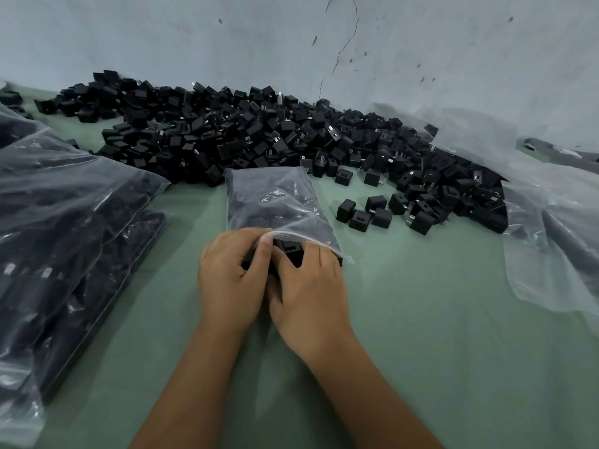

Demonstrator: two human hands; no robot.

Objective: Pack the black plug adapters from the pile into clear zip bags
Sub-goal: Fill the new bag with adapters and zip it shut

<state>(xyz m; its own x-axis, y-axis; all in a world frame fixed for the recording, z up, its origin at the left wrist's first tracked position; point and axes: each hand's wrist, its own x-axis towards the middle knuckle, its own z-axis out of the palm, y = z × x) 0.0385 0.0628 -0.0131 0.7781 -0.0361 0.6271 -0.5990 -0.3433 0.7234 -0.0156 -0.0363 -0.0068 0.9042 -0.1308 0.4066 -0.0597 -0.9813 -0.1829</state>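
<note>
Head view, the only one. Left hand and right hand met at the mouth of a small clear plastic zip bag lying flat on the green table cover, near centre frame. Left hand's thumb and fingers pinched the upper lip of the bag mouth, lifting it open. Right hand's fingers were curled round black cube-shaped plug adapters at the opening, apparently pushing them in; how many it held could not be told. The bag already looked mostly full, dark shapes packed to its far end at 12 o'clock.

The loose pile of black plug adapters sprawled from 10 o'clock round to 2 o'clock against the pale blue-grey wall, just beyond the bag. A few stray adapters sat apart at 2 o'clock from the hands, between bag and pile edge.

At 9 o'clock: large clear plastic bags stuffed with dark adapters, stacked, likely finished output. At 3 o'clock: crumpled empty-looking clear plastic sheeting, touching the pile edge.

Progress judgement: a good batch seemed packed, this bag close to done and not yet zipped, but the pile was still big, hundreds by the look. Plenty left.
</note>
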